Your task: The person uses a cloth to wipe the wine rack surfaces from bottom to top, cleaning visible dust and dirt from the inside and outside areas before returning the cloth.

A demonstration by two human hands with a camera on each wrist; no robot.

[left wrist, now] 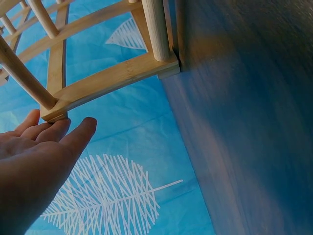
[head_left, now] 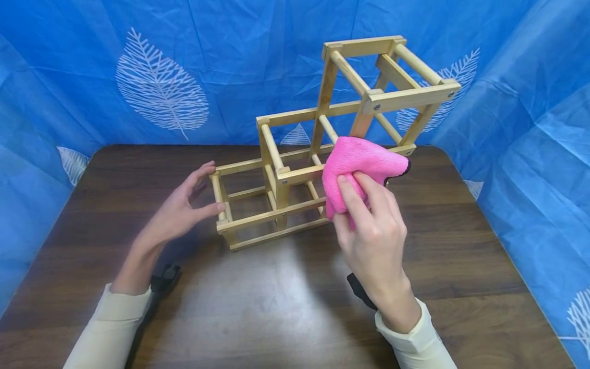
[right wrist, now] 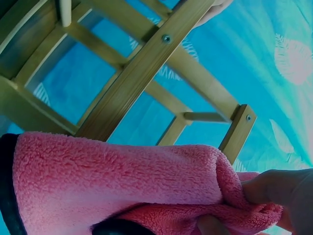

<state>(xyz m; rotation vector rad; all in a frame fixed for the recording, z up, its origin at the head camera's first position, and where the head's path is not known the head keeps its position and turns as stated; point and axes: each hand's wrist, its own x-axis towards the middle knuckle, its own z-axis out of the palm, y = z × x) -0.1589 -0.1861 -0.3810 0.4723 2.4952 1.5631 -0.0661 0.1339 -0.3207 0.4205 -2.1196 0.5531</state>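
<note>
A stepped wooden rack (head_left: 299,177) of slats and round dowels stands on the table, its tall end to the right. At its low left end my left hand (head_left: 177,210) is spread, thumb by the end dowel and fingertips at the far corner. In the left wrist view the fairly straight fingers (left wrist: 61,132) touch that corner. My right hand (head_left: 375,230) pinches a bunched pink cloth (head_left: 359,159) with dark edging against the rack's front, near the middle. The cloth hides part of the slats there. In the right wrist view, the fluffy cloth (right wrist: 117,166) lies just below a slanting slat.
The dark wood-grain table (head_left: 258,307) reaches to a blue curtain (head_left: 239,66) with white leaf prints behind and at both sides. Black straps (head_left: 166,277) show at both wrists. Bolt heads (right wrist: 167,38) sit in the rack's slats.
</note>
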